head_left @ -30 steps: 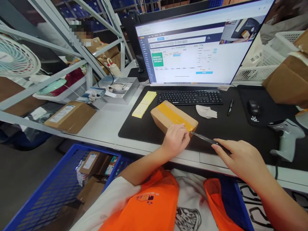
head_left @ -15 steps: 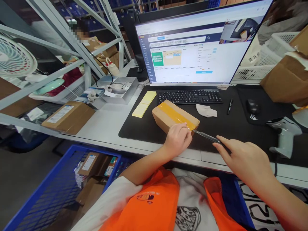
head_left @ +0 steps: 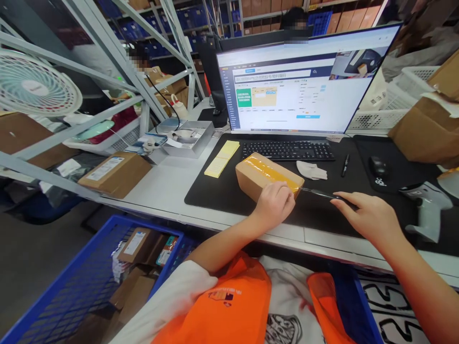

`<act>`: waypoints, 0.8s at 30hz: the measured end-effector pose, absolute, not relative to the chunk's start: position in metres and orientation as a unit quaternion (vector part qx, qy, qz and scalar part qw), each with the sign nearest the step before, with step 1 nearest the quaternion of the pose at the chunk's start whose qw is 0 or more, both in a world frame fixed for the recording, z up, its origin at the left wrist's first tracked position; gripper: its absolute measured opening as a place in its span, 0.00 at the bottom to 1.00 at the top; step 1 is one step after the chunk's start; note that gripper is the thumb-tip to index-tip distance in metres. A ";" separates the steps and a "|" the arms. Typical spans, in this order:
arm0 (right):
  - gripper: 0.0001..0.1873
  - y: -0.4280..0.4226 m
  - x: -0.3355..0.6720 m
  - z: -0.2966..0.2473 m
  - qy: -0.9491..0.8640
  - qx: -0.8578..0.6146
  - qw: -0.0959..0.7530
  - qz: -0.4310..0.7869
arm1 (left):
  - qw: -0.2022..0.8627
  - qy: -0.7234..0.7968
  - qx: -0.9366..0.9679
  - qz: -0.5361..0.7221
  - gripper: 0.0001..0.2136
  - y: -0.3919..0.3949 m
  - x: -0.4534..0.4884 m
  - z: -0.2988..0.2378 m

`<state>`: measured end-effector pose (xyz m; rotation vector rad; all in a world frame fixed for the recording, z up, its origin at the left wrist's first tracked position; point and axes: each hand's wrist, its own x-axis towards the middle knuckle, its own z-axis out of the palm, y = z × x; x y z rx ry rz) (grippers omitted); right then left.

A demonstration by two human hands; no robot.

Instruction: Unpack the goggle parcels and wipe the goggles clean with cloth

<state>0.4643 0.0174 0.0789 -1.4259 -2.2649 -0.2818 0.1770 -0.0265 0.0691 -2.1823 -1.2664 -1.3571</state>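
A brown cardboard box (head_left: 251, 179) with yellow-orange tape along its top lies at an angle on the black desk mat (head_left: 211, 196). My left hand (head_left: 274, 205) grips its near right corner with curled fingers, partly covering that end. From the right, my right hand (head_left: 369, 215) is closed round the dark handle of a utility knife (head_left: 322, 193). The blade tip touches the box's right end beside the tape; how deep it sits there cannot be made out.
Behind the box are a keyboard (head_left: 287, 150) and a monitor (head_left: 308, 95). Yellow slips (head_left: 222, 158), a crumpled white piece (head_left: 311, 170), a marker (head_left: 345, 166), a mouse (head_left: 378, 167) and a scanner (head_left: 428, 210) lie around it. A blue crate (head_left: 75, 282) stands below left.
The camera view has shifted, so the desk appears slightly lower and farther right. My hands keep their holds, and the knife tip remains at the box's right end.
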 end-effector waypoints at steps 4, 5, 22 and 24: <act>0.31 0.056 0.503 0.081 -0.708 -0.692 0.140 -0.028 | 0.118 -0.415 -0.762 -0.484 0.03 -0.033 0.164 0.071; 0.31 0.066 0.508 0.080 -0.698 -0.703 0.138 0.011 | 0.108 -0.400 -0.767 -0.489 0.02 -0.035 0.158 0.072; 0.23 0.107 0.265 0.055 -0.654 -0.336 0.376 0.563 | 0.016 -0.633 -0.345 -0.693 0.19 -0.094 0.008 0.026; 0.26 0.099 0.245 0.059 -0.632 -0.300 0.363 0.616 | 0.011 -0.646 -0.369 -0.668 0.22 -0.105 0.014 0.016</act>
